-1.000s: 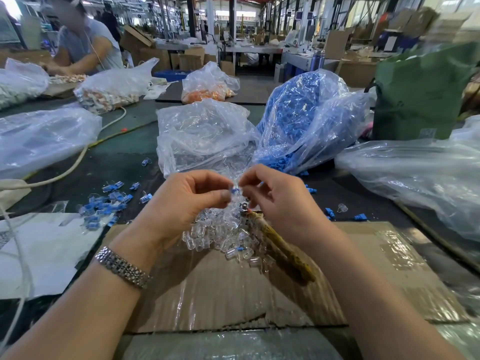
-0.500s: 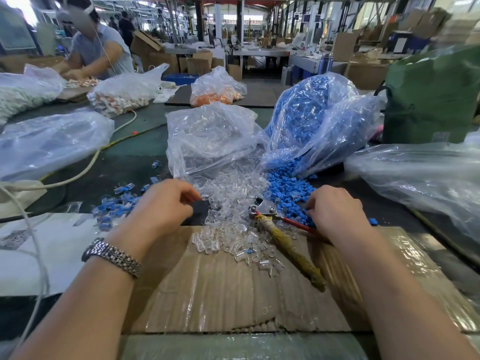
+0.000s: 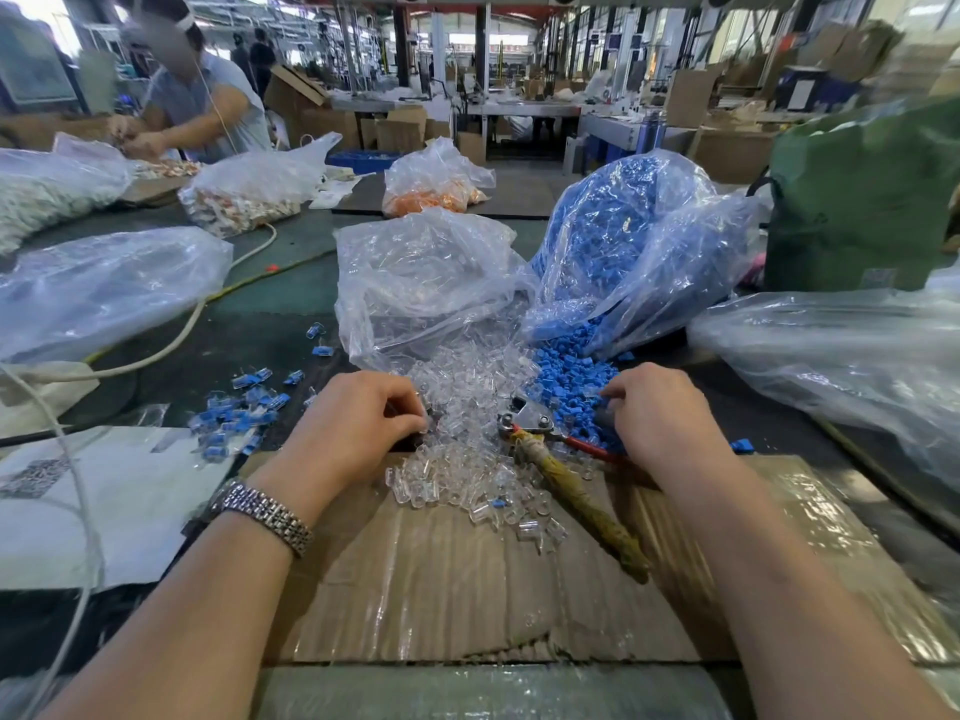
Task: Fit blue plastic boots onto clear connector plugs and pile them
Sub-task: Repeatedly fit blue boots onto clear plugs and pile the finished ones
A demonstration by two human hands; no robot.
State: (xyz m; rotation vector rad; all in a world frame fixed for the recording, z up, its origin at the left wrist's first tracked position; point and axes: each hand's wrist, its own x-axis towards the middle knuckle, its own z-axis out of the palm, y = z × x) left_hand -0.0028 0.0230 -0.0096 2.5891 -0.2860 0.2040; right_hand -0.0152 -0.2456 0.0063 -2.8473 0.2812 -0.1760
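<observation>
Loose clear connector plugs (image 3: 467,407) spill from a clear bag (image 3: 426,283) onto the cardboard. Beside them on the right, blue boots (image 3: 566,376) pour out of a blue-filled bag (image 3: 623,252). My left hand (image 3: 353,423) sits at the left edge of the clear heap, thumb and forefinger pinching a plug. My right hand (image 3: 654,413) reaches into the blue boots with curled fingers whose tips are hidden. A small pile of fitted blue-and-clear pieces (image 3: 234,413) lies to the left.
Pliers (image 3: 566,470) with a yellow-wrapped handle lie between my hands on the cardboard sheet (image 3: 467,589). Large plastic bags sit at the left (image 3: 104,288) and right (image 3: 841,350), a green bag (image 3: 862,200) at the back right. A white cable (image 3: 171,340) crosses the left. Another person (image 3: 197,101) works at the far left.
My hands, together at the centre a second ago, have parted. The left has gone to the clear plugs and the right into the blue boots.
</observation>
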